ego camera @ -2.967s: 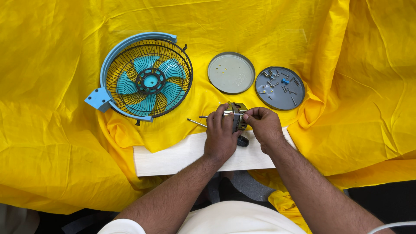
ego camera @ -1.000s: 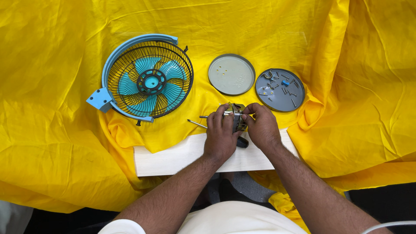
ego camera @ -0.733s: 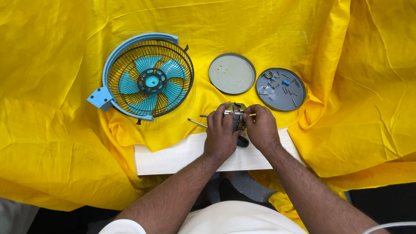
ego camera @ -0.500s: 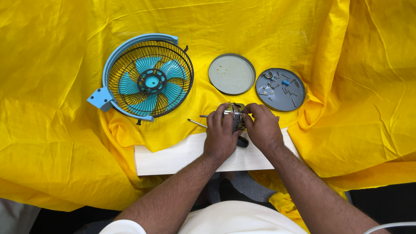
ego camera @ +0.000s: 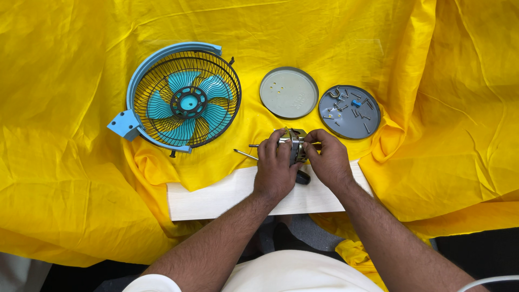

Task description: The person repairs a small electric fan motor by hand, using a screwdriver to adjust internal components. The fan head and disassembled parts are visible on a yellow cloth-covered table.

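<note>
Head view: wrinkled yellow cloth (ego camera: 81,178) draped across the whole work surface, bunched in heavy folds toward 3 o'clock; bare pale board edge (ego camera: 216,199) showing at 6 o'clock where the cloth is pulled back; white shirt (ego camera: 292,276) at the bottom edge.

At centre, small metal motor (ego camera: 295,145) with a thin shaft sticking out toward 9 o'clock, lifted just above the board and gripped from both sides; left hand (ego camera: 275,170) wrapped narrowly round the 9 o'clock side of the motor, fingers curled over its top; right hand (ego camera: 328,162) pinched tight on the 3 o'clock side, fingertips (ego camera: 309,145) touching the casing; both holds closed on the motor, no gap visible. Screwdriver (ego camera: 246,154) lying on the cloth just beside the left hand at its 9 o'clock, thin shank showing, dark handle end (ego camera: 303,177) peeking out between the two wrists.

Toward 10 o'clock from the hands, well apart, blue fan with black wire cage (ego camera: 186,100) lying flat, blades and hub visible through the wires. At 12 o'clock, near the motor, round grey lid (ego camera: 288,93), turned hollow side up; just beside it at 1 o'clock, second round grey lid (ego camera: 349,112) holding a scatter of small screws (ego camera: 351,111); the two lids almost touching.
</note>
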